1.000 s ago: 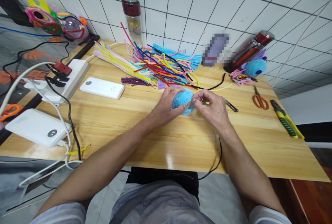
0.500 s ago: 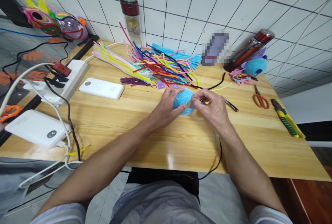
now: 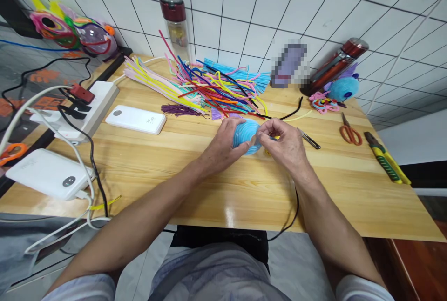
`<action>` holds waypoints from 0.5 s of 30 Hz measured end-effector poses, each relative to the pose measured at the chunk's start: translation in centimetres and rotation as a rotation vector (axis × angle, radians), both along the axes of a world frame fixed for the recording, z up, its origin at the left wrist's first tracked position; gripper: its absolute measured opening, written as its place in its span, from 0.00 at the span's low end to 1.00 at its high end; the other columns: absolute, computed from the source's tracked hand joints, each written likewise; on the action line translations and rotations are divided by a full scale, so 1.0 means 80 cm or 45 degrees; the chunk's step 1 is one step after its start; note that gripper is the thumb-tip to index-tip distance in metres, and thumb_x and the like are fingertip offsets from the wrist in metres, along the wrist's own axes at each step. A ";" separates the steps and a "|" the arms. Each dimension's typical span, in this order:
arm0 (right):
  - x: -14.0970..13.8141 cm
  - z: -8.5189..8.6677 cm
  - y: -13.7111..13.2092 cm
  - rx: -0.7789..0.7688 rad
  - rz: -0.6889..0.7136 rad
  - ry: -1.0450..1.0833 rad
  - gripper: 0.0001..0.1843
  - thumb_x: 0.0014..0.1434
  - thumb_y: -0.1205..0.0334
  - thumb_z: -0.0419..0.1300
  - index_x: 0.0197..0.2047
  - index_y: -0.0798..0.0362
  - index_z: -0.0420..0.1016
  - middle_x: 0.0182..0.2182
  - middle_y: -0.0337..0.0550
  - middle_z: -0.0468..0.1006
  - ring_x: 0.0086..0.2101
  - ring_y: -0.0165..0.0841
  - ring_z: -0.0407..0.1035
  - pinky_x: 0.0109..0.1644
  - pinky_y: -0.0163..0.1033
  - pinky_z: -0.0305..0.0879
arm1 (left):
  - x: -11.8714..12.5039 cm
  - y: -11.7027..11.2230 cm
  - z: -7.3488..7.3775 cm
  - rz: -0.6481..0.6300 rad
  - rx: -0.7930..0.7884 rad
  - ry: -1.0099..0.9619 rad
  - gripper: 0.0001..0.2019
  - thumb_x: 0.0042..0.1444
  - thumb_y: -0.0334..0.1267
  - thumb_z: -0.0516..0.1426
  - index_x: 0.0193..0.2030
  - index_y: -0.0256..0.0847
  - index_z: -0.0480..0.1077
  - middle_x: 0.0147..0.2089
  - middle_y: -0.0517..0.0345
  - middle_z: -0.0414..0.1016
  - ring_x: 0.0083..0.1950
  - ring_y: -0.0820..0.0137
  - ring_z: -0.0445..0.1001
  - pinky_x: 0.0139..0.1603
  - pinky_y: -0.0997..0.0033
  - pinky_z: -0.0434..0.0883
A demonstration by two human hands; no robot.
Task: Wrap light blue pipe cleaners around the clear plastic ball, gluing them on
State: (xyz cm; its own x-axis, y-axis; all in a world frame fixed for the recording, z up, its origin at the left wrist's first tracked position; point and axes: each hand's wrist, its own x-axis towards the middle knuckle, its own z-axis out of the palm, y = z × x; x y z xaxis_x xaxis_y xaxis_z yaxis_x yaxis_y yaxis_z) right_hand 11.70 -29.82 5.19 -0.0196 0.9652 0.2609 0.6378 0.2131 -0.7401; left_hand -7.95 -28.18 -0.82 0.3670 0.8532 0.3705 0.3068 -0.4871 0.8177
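Observation:
My left hand (image 3: 223,145) cups a light blue ball wound from pipe cleaners (image 3: 245,134), held just above the wooden table (image 3: 216,189). My right hand (image 3: 284,145) pinches the ball's right side, fingers closed on a thin blue strand end. Behind the hands a heap of coloured pipe cleaners (image 3: 206,87) is spread across the table. Small metal pliers (image 3: 309,140) lie right beside my right hand.
Two white power banks (image 3: 136,118) (image 3: 49,174) and a power strip (image 3: 87,105) with cables sit at the left. Orange scissors (image 3: 349,132), a yellow-green tool (image 3: 386,163) and a finished blue ball (image 3: 344,89) lie at the right. Two bottles (image 3: 176,26) (image 3: 335,66) stand by the tiled wall.
Both hands stay on the blue ball; my right fingers have shifted slightly against its side. Nothing else moved.

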 end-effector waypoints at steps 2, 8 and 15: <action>0.000 0.000 0.000 -0.005 -0.002 -0.005 0.03 0.52 0.63 0.62 0.30 0.49 0.78 0.25 0.36 0.80 0.26 0.31 0.71 0.33 0.38 0.67 | -0.001 0.000 0.002 0.000 0.005 0.009 0.25 0.64 0.41 0.63 0.65 0.41 0.64 0.66 0.41 0.72 0.70 0.53 0.70 0.73 0.47 0.69; 0.001 0.001 0.001 -0.016 0.010 -0.013 0.05 0.51 0.66 0.61 0.31 0.49 0.79 0.26 0.37 0.81 0.27 0.32 0.72 0.34 0.39 0.66 | -0.002 0.001 0.005 -0.003 0.052 0.024 0.24 0.64 0.42 0.63 0.63 0.43 0.65 0.64 0.43 0.73 0.68 0.53 0.71 0.71 0.47 0.70; 0.001 0.003 0.001 -0.011 0.035 -0.016 0.04 0.53 0.65 0.61 0.30 0.49 0.79 0.26 0.37 0.81 0.28 0.33 0.73 0.36 0.40 0.67 | -0.002 -0.002 0.010 0.075 -0.002 0.009 0.24 0.60 0.46 0.66 0.59 0.43 0.66 0.59 0.44 0.72 0.63 0.53 0.72 0.67 0.49 0.73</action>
State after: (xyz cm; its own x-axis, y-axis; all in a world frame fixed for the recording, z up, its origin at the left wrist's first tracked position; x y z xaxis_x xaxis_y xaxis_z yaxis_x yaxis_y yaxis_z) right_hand 11.78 -29.72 5.42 -0.0492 0.9664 0.2524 0.6411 0.2243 -0.7340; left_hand -8.08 -28.33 0.02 0.3188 0.8739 0.3668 0.3404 -0.4668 0.8162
